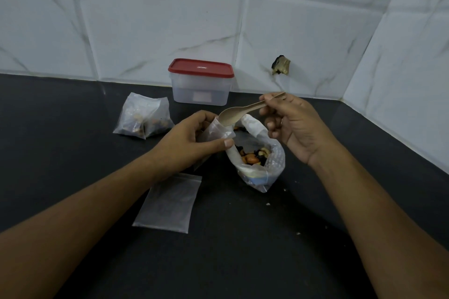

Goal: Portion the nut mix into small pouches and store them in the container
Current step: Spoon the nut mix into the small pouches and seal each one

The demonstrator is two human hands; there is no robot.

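My left hand (188,138) pinches a small clear pouch (215,130) held open above the black counter. A beige spoon (239,111) is gripped by its handle in my right hand (290,124), and its bowl tips over the pouch mouth. Just right of the pouch stands the large bag of nut mix (257,160), its top rolled down, with cashews and dark pieces showing inside. Two filled pouches (143,116) lie at the left. A clear container (200,90) with a red lid (200,67) on it stands at the back against the wall.
An empty flat pouch (170,202) lies on the black counter (243,250) under my left forearm. Small crumbs (268,204) dot the counter to the right. White tiled walls meet in a corner at the back right, with a broken hole in one tile (281,65).
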